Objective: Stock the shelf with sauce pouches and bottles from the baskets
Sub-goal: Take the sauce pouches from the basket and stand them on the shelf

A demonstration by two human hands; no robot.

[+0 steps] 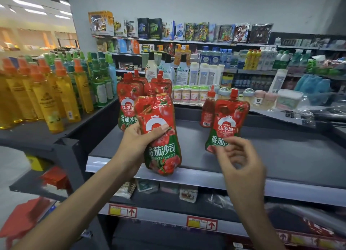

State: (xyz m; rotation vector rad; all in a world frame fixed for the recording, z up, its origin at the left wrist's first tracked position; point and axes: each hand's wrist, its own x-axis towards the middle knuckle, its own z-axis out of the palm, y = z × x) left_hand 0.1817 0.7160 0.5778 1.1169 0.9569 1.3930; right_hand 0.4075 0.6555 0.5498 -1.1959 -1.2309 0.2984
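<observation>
Head cam is showing the left hand (137, 139) gripping a tomato sauce pouch (159, 111) around its middle. The thumb is curling over the front label and the other fingers are wrapping round behind, so the pouch is hanging just in front of the shelf (280, 156) with its bottom down by the front rail. The right hand (239, 156) is blurry, fingers loosely curled right at the lower corner of a second pouch (227, 118) that's sitting upright further right on the shelf. Honestly can't tell if it's pinching that corner or only hovering against it. A few more standing pouches (129, 98) are bunching up at the back left, and a small red sauce bottle (208, 109) is standing just beside the second pouch. Handling-wise, I'm guessing these are soft, squishy and a bit heavy for their size, with glossy film that's looking slippery. The foil is creasing and dimpling near the top, so squeezing hard is probably just shoving the sauce around inside. The waist grip is looking like the right call, since the pouch narrows there and fingers are getting purchase. The stiff capped spout is the other decent place to grab. The flat bottom looks floppy, so I'd be lowering it straight down, or it's likely tipping over.
</observation>
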